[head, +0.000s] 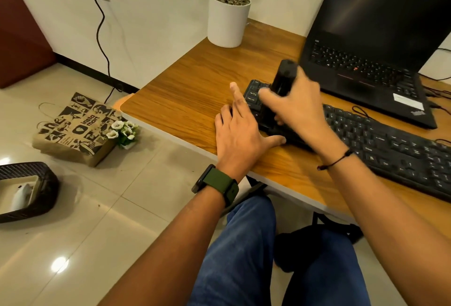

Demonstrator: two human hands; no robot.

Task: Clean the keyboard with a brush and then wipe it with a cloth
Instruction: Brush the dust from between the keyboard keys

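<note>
- A person seated at a wooden desk (185, 91) works on a black keyboard (390, 144) that lies along the desk's near edge, in front of an open black laptop (371, 44) with a dark screen.
- The right hand (296, 105) is curled round a black brush (284, 78), held upright over the keyboard's left end; both hand and brush are blurred, and the bristles cannot be made out.
- The left hand (240, 135) lies flat beside the keyboard's left end, fingers straight and spread, thumb touching the keyboard's front corner, holding nothing; a green-strapped watch (217, 182) sits on that wrist.
- A white plant pot (228, 20) stands at the desk's far corner by the wall.
- On the tiled floor, a printed paper bag (75, 127) lies with a small bunch of white flowers (124, 132) just beside it; a dark woven basket (29, 191) sits near the left edge.
</note>
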